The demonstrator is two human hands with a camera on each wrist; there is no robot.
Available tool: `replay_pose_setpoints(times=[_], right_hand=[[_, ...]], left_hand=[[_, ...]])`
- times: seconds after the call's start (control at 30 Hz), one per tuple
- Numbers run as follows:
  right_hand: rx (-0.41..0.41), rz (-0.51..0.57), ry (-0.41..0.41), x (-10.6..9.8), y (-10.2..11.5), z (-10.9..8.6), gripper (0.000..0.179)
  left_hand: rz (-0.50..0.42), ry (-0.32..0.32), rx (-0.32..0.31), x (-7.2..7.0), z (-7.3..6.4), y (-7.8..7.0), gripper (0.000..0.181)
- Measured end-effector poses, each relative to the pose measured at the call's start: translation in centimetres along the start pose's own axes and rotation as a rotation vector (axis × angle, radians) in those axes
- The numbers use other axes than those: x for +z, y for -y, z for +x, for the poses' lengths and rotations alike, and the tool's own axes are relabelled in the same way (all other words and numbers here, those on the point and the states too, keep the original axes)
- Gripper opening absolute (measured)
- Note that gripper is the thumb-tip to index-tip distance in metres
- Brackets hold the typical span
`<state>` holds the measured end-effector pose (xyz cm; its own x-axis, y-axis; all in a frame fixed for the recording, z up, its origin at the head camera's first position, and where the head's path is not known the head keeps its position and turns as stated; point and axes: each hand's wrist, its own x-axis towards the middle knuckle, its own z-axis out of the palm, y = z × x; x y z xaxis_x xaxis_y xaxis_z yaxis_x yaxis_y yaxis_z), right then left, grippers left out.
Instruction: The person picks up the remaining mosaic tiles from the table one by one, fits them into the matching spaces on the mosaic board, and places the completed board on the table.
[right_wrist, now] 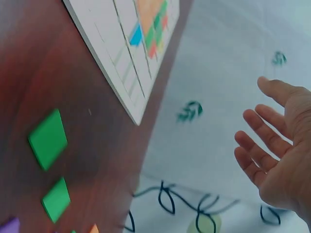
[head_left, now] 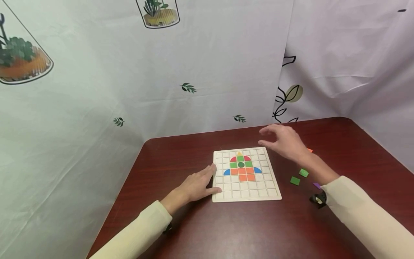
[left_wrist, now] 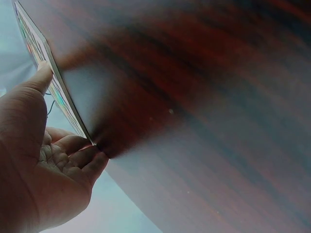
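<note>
A white gridded board (head_left: pixel 226 194) lies on the table, bearing a rocket-like pattern of flat coloured tiles. Orange squares (head_left: pixel 242 172) form its lower body, with a blue rounded tile (head_left: pixel 227 172) and another (head_left: pixel 257 170) at the sides. Above are green squares, one with a dark circle (head_left: pixel 241 164), two red rounded tiles and a yellow tip (head_left: pixel 239 153). My left hand (head_left: pixel 197 183) rests at the board's left edge, thumb on its surface, fingers extended along the side. Over the far right corner my right hand (head_left: pixel 283 142) hovers, fingers loosely bent, nothing in it.
Right of the board lie loose tiles: a green square (head_left: pixel 295 180), another green square (head_left: pixel 303 172), a purple tile (head_left: pixel 317 185) and an orange tile (head_left: pixel 309 150), partly hidden by the right arm. A white printed curtain (head_left: pixel 207 57) hangs behind the dark red table (head_left: pixel 210 233).
</note>
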<state>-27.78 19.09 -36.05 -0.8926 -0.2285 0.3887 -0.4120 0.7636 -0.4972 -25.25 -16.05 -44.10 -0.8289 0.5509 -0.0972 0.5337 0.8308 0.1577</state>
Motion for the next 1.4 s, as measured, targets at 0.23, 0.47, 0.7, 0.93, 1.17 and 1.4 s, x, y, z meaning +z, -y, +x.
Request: replay_pose_setpoints(times=[0.23,0.47,0.7,0.93,1.17,1.4], right_hand=[[0.065,0.02,-0.046,-3.2,-1.9,-0.3,0.049],[0.127,0.031,-0.055,-5.0,-4.1,-0.9,0.058],[0.187,0.032,-0.049,-5.6,-6.8,-1.6,0.064],[0.206,0.01,-0.036,-5.8,-9.0,-2.3,0.065],[0.224,-0.016,-0.043,-5.6,-10.4,-3.0,0.062],[0.255,-0.028,-0.026,-5.3,-11.7,-3.8,0.06]], left_hand=[[0.003,0.009,-0.006,-0.1,0.1,-0.1,0.101],[0.001,0.01,-0.016,-0.1,0.1,-0.1,0.1],[0.01,0.003,-0.002,0.0,0.0,0.0,0.1],[0.006,0.006,-0.003,-0.1,0.0,-0.1,0.1],[0.004,0.006,-0.004,0.0,0.1,-0.1,0.1],[0.003,0.001,0.003,0.0,0.1,-0.1,0.099]])
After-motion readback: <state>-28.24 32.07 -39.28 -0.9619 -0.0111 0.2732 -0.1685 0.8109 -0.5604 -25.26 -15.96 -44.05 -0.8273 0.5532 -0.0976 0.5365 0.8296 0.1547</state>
